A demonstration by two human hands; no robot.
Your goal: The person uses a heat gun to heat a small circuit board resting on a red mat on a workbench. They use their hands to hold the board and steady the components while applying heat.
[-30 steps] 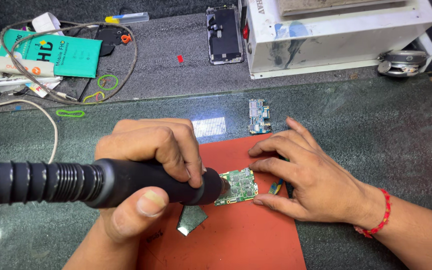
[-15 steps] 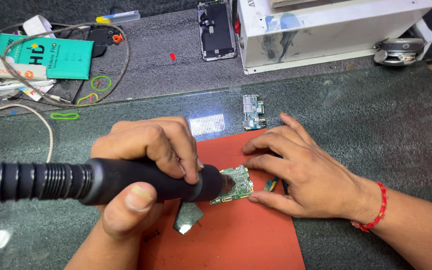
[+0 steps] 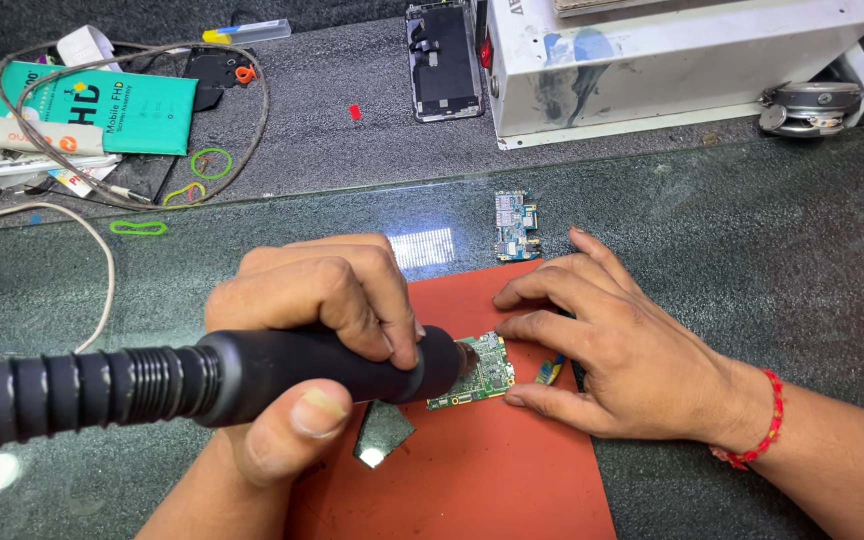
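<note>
My left hand [image 3: 317, 330] grips a thick black hot-air tool [image 3: 202, 380] with a ribbed handle, its nozzle down on a small green circuit board [image 3: 480, 372]. The board lies on a red mat [image 3: 482, 470]. My right hand [image 3: 617, 345] rests flat on the mat, fingertips pressing the board's right edge. A thin tool with a blue and yellow tip [image 3: 549, 371] pokes out under the right fingers. A small shiny metal plate [image 3: 382, 432] lies on the mat below the nozzle.
A blue circuit board [image 3: 515, 225] lies on the dark glass just above the mat. Farther back are a phone screen [image 3: 444, 62], a white metal box [image 3: 672, 50], a teal package [image 3: 112, 108], looped cables [image 3: 132, 150] and green rubber bands [image 3: 138, 228].
Both hands and the tool hold their place on the board; only the view has shifted slightly.
</note>
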